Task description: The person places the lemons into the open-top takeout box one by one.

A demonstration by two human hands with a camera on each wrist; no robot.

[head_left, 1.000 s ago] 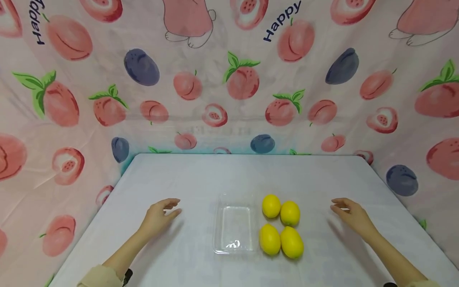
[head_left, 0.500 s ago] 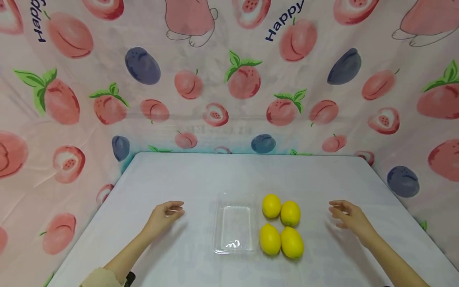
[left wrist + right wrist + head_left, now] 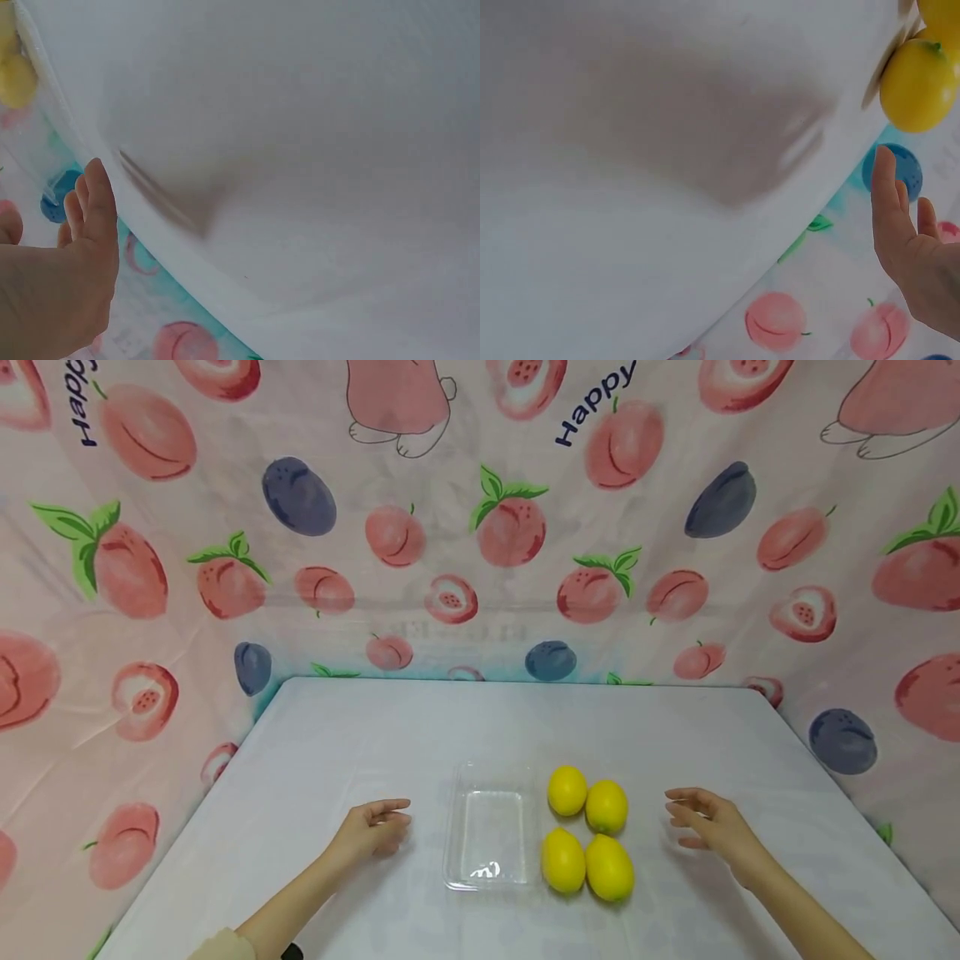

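Midway across the table lies a clear plastic box (image 3: 493, 835), its rim faint against the white cloth. Several yellow lemons sit just right of it: a back-left lemon (image 3: 567, 791), a back-right lemon (image 3: 607, 806), a front-left lemon (image 3: 563, 861) and a front-right lemon (image 3: 610, 867). Left of the box my left hand (image 3: 367, 832) hovers with relaxed fingers, holding nothing. My right hand (image 3: 708, 825) is raised to the right of the lemons, fingers apart and touching nothing. In the right wrist view a lemon (image 3: 919, 85) appears beyond the fingertips.
A white-covered table (image 3: 360, 718) carries the box and the lemons. Fruit-printed cloth (image 3: 450, 552) hangs behind the table and along both sides. Shadows of the hands fall on the tabletop.
Both hands have moved inward and slightly toward the front edge, the left toward the box and the right toward the lemons. Box and lemons have stayed in place.
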